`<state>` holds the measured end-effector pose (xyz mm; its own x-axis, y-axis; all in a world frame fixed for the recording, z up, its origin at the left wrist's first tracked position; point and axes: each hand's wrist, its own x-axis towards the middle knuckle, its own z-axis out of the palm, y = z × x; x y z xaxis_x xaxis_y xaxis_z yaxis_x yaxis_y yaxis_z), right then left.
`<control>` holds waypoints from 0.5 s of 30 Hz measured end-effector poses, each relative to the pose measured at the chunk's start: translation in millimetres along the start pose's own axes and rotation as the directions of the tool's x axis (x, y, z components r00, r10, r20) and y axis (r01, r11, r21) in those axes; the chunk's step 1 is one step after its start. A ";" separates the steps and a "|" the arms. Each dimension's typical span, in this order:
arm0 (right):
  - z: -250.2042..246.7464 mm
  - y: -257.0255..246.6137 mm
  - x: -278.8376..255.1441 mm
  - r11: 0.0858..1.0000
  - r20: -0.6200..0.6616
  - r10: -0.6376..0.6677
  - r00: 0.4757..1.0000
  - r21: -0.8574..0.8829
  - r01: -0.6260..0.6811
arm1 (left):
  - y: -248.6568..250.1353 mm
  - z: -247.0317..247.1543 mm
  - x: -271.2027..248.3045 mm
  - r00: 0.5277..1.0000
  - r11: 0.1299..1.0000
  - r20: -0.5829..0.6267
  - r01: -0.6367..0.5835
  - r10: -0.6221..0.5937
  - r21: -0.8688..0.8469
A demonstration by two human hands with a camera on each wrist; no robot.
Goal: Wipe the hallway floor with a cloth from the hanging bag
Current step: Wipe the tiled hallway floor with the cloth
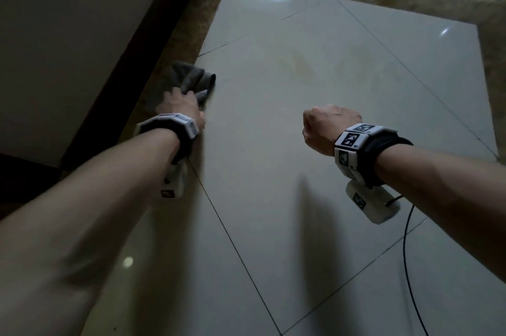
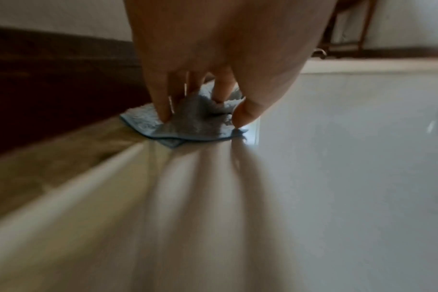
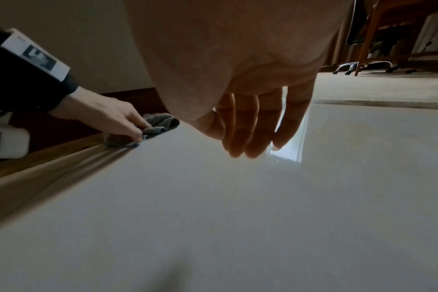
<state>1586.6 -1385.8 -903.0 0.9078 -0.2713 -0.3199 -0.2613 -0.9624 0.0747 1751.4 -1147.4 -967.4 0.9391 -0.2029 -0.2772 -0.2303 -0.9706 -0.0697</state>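
On the far left a pale wall (image 1: 68, 34) meets a dark baseboard (image 1: 142, 48), with a brown strip of floor running beside it. The left hand (image 1: 179, 105) presses down on a bunched grey cloth (image 1: 191, 78), its fingers (image 2: 163, 102) and thumb curled into the folds, and the cloth lies on the floor (image 1: 301, 116) where the brown strip meets the shiny pale tiles. Further right, the right hand (image 1: 325, 125) hangs above the tiles holding nothing, its fingers (image 3: 253, 128) loose and a little bent, and a black cable (image 1: 405, 253) trails below that wrist.
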 end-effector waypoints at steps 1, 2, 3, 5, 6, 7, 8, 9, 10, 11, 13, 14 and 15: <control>0.6 -0.6 -0.3 1.000 0.007 -0.006 1.000 -0.002 0.006 | 14.3 -0.6 -1.4 0.999 0.999 0.015 0.038 -0.038 -0.022; 0.3 -1.3 -0.2 1.000 0.009 -0.011 1.000 -0.004 0.012 | 31.0 -1.5 -4.9 0.998 0.996 0.030 0.064 -0.063 -0.055; -0.5 -2.6 0.5 1.000 0.008 -0.017 1.000 -0.005 0.017 | 49.6 -2.1 -12.0 0.998 0.995 0.033 0.053 -0.051 -0.086; -4.7 -5.4 1.7 1.000 -0.003 -0.021 1.000 -0.002 0.021 | 88.1 -1.0 -34.6 0.994 0.987 -0.008 -0.112 0.112 -0.115; -7.1 -6.1 2.4 1.000 -0.010 -0.022 1.000 0.008 0.022 | 107.2 2.9 -47.7 0.971 0.965 -0.035 -0.238 0.236 -0.113; -9.7 -5.9 2.5 0.999 -0.018 -0.024 1.000 0.026 0.024 | 124.2 8.4 -61.2 0.927 0.922 -0.058 -0.375 0.370 -0.100; -12.0 -4.8 2.3 0.999 -0.027 -0.021 0.999 0.047 0.022 | 138.8 14.8 -75.9 0.858 0.854 -0.085 -0.512 0.506 -0.088; -13.3 -2.9 2.2 0.998 -0.039 -0.014 0.999 0.061 0.017 | 149.1 21.0 -92.0 0.766 0.761 -0.124 -0.642 0.631 -0.093; -13.7 -0.1 1.9 0.998 -0.051 -0.008 0.999 0.064 0.012 | 155.7 27.8 -108.1 0.650 0.642 -0.153 -0.760 0.745 -0.100; -13.1 2.9 0.8 0.998 -0.060 -0.004 0.998 0.064 0.008 | 158.2 35.0 -121.7 0.518 0.512 -0.175 -0.855 0.837 -0.082; -10.4 8.3 -2.8 0.999 -0.070 0.011 0.998 0.054 -0.007 | 152.0 47.7 -131.6 0.347 0.350 -0.122 -0.937 0.930 -0.004; -8.8 10.6 -5.2 0.999 -0.070 0.014 0.997 0.047 -0.011 | 143.8 50.9 -126.1 0.321 0.326 -0.111 -0.945 0.940 0.023; -7.8 13.0 -8.1 0.999 -0.063 0.014 0.998 0.041 -0.012 | 133.8 51.4 -114.5 0.324 0.330 -0.116 -0.943 0.939 0.035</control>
<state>1578.4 -1396.2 -892.1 0.9230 -0.2855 -0.2582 -0.2850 -0.9577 0.0400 1600.0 -1247.3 -994.3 0.1175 -0.9921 -0.0437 -0.9708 -0.1240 0.2053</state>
